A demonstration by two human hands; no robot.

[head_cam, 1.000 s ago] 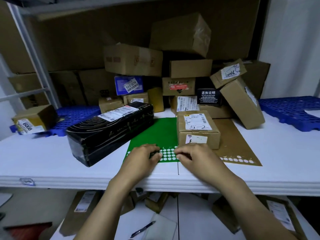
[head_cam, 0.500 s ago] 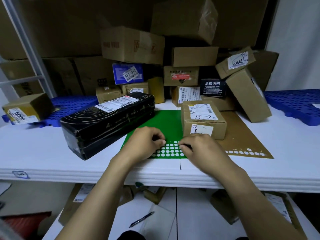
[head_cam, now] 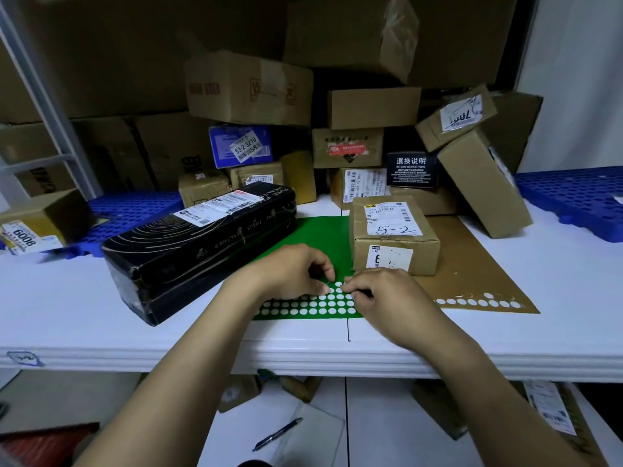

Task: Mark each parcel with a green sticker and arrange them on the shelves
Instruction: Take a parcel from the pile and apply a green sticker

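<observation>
A green sticker sheet [head_cam: 313,237] lies flat on the white shelf [head_cam: 337,352], its near rows showing white round gaps. My left hand [head_cam: 290,274] rests on the sheet with curled fingers, fingertips at the edge of the remaining stickers. My right hand [head_cam: 384,294] sits beside it, thumb and forefinger pinched together at the same row; what they pinch is too small to tell. A small cardboard parcel marked 5-2 [head_cam: 391,230] stands on the sheet just beyond my right hand. A long black parcel [head_cam: 199,244] lies to the left.
A brown sticker sheet [head_cam: 472,264] lies under and right of the small parcel. Several cardboard boxes [head_cam: 249,89] are piled at the back. Blue pallets [head_cam: 573,200] flank the pile, with a box marked 6008 [head_cam: 37,224] at left. A pen [head_cam: 278,433] lies on the lower shelf.
The view has tilted slightly down and closer. Both hands stay on the green sheet, fingertips drawn a little closer together at the sticker row.
</observation>
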